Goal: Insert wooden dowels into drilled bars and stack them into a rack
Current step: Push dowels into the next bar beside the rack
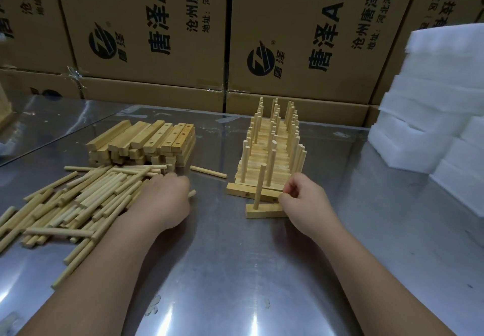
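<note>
- A bar lies flat on the worktop at the near end of the rack, its long axis running left to right.
- One upright dowel stands in it near its left end, pointing up and leaning slightly right.
- The right hand holds the bar's right end, fingers curled close round it.
- A second bar lies just behind, also left to right, with its drilled holes facing the camera.
- The left hand rests on the loose dowel pile. Its fingers are bent down out of sight, so I cannot tell whether they grip anything.
- Most pile dowels point away and to the right; a single dowel lies apart, between the pile and the rack.
- A stack of bare drilled bars sits behind the pile.
- The worktop is shiny metal; printed cardboard boxes form a wall behind it, and white foam blocks are stacked at the right.
</note>
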